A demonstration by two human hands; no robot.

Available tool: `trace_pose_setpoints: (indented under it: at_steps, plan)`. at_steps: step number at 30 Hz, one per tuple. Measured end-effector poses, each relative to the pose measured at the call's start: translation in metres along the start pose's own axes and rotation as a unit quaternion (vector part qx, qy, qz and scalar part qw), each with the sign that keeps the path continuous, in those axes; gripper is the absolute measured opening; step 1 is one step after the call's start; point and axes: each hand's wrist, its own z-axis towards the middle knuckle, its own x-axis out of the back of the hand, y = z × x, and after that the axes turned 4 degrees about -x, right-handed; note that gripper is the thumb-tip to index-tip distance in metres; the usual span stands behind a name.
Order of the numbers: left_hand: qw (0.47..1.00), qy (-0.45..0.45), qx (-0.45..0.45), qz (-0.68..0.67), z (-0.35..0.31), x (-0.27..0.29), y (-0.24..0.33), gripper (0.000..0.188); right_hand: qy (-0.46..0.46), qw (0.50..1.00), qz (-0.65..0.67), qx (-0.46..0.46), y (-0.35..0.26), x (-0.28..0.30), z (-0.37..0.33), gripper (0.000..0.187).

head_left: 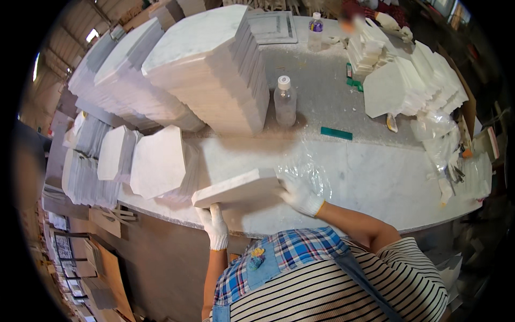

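Note:
In white knit gloves, both my hands hold a thick white marble tile [238,188] with cut corners, tilted above the near edge of the table. My left hand [215,228] grips its lower left edge, two fingers showing in front. At the right end, my right hand [301,196] is closed on the tile, part of its fingers hidden behind it. Whether this is one tile or several pressed together, I cannot tell. Left of it, more white cut-corner tiles [158,161] stand in a leaning row. Clear plastic film [316,169] lies just beyond my right hand.
Tall stacks of white tiles [204,48] rise at the back left. A clear bottle [285,104] stands mid-table near a green strip [337,133]; another bottle [315,35] is farther back. Piled tiles [386,88] fill the right. Across the table shows another person's gloved hand [387,21].

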Motion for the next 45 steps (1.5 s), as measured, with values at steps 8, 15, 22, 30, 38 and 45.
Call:
trace_pose_setpoints:
  at_steps: [8, 15, 22, 30, 38, 45]
  plan:
    - [0.949, -0.196, 0.126, 0.212, 0.027, -0.052, 0.082, 0.044, 0.013, 0.972, 0.139, -0.19, -0.005, 0.033, -0.088, 0.039]
    - [0.838, -0.412, 0.135, 0.332, -0.013, -0.112, 0.067, 0.065, 0.105, 0.927, 0.165, -0.321, 0.028, 0.033, -0.186, 0.033]
    - [0.788, -0.466, 0.18, 0.36, -0.042, -0.105, 0.049, 0.068, 0.103, 0.92, 0.139, -0.353, 0.018, 0.041, -0.215, 0.028]
    - [0.759, -0.479, 0.125, 0.423, -0.047, -0.106, 0.056, 0.069, 0.015, 0.939, 0.008, -0.344, 0.029, 0.05, -0.212, 0.038]
    - [0.737, -0.475, 0.068, 0.476, -0.047, -0.112, 0.053, 0.071, -0.16, 0.9, -0.152, -0.377, 0.011, 0.081, -0.174, 0.055]
    - [0.696, -0.495, 0.093, 0.511, -0.038, -0.116, 0.061, 0.07, -0.221, 0.872, -0.238, -0.366, 0.016, 0.083, -0.158, 0.051]
